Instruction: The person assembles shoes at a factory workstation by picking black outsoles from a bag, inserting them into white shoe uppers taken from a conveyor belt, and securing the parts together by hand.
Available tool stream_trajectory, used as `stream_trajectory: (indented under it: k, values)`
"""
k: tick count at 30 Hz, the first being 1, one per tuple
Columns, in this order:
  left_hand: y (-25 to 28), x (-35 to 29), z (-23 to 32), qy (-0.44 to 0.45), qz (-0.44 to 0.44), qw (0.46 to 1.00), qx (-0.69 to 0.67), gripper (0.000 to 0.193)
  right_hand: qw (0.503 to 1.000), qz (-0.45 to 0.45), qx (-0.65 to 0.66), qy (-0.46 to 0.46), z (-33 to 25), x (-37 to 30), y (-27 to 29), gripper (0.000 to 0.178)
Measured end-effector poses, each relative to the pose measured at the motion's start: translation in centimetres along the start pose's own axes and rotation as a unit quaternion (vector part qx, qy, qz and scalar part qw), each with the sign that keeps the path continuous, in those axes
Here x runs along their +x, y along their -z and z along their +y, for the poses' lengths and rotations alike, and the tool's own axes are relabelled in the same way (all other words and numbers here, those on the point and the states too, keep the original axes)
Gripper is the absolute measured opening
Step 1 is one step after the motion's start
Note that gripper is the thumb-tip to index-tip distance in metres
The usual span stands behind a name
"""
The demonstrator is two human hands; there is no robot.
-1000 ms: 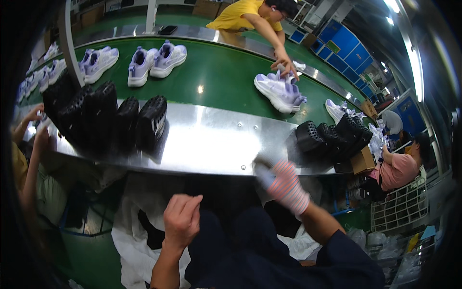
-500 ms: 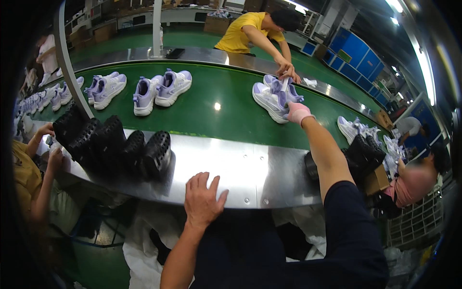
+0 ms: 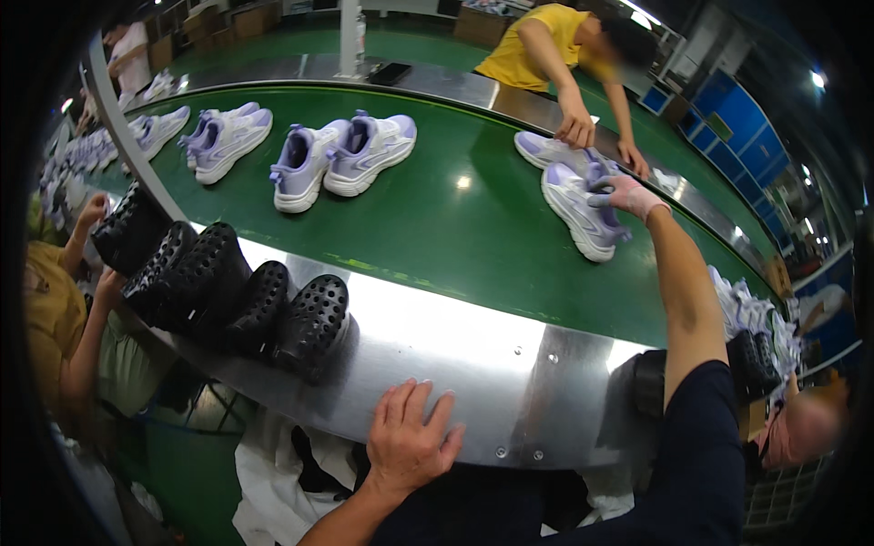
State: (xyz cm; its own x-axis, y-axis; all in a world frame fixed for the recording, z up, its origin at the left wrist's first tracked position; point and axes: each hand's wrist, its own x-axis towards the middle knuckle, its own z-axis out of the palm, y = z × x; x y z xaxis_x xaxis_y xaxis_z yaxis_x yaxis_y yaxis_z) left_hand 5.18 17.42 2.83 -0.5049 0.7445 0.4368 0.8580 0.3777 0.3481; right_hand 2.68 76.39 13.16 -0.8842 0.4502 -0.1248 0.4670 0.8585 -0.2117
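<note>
My right hand (image 3: 628, 194), in a pale pink glove with greyish fingertips, reaches over the belt and closes on the collar of a white and lavender sneaker (image 3: 575, 211). Just beyond it lies the matching sneaker (image 3: 539, 148), touched by the hand of a person in a yellow shirt (image 3: 528, 45) across the belt. My bare left hand (image 3: 411, 441) lies palm down on the steel ledge (image 3: 428, 364), fingers spread and nothing in them.
More sneakers (image 3: 350, 155) stand in pairs along the green belt (image 3: 437, 246) to the left. Black perforated clogs (image 3: 312, 318) line the ledge on the left, others on the right. A metal post (image 3: 127, 136) rises at left. A seated person (image 3: 55, 309) works far left.
My view has swung, shifting the scene. My right hand has gone from the near sneaker's heel to its collar. The two sneakers lie differently, and the person opposite has raised their head.
</note>
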Motion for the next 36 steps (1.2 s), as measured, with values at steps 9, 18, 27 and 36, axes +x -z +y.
stream_trajectory:
  k: [9,18,27,36]
  values:
    - [-0.5,-0.1,-0.2,0.005,0.0,1.0,0.008,0.043,0.994,0.079,0.07,0.04,-1.9,5.3,-2.4,0.027]
    - [-1.0,-0.2,-0.1,0.013,-0.01,1.0,0.016,0.041,0.958,0.278,0.034,0.057,-7.1,8.3,-6.3,0.025]
    - [-1.6,0.1,-0.1,0.005,-0.02,1.0,0.009,0.041,0.995,0.006,-0.09,-0.033,-6.1,6.3,-0.6,0.079]
    - [-1.7,0.0,0.1,-0.001,-0.005,1.0,0.016,0.038,0.95,0.166,-0.129,-0.231,-6.9,3.4,-2.3,0.07]
